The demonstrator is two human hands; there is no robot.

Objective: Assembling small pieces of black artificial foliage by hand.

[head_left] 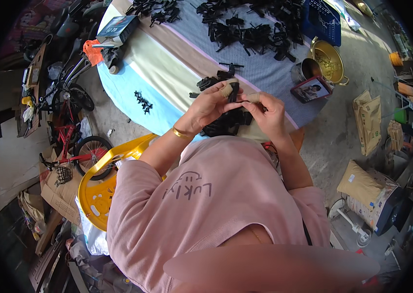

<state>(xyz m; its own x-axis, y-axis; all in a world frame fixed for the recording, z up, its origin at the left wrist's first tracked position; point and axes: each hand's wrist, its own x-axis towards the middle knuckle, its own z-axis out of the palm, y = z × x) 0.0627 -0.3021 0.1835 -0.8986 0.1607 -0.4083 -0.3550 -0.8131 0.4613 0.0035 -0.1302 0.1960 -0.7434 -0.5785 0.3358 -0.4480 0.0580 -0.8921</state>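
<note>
Over the near edge of the cloth-covered table (177,53), my two hands meet in front of my chest. My left hand (207,108) is closed on a small black plastic part (233,93), which stands up between its fingers. Close against it, my right hand (269,115) pinches with thumb and forefinger; what lies in that pinch is too small to make out. Tan wraps cover some fingertips of both hands. Below them is a heap of black parts (223,124), partly hidden by my hands. A thin black piece (231,65) lies just beyond.
Larger piles of black parts (260,36) cover the far side, beside a blue crate (321,22). At right stand a gold-coloured pot (342,73), a metal cup (309,70) and a picture box (312,90). A small black cluster (143,102) lies left. A yellow chair (89,198) stands left.
</note>
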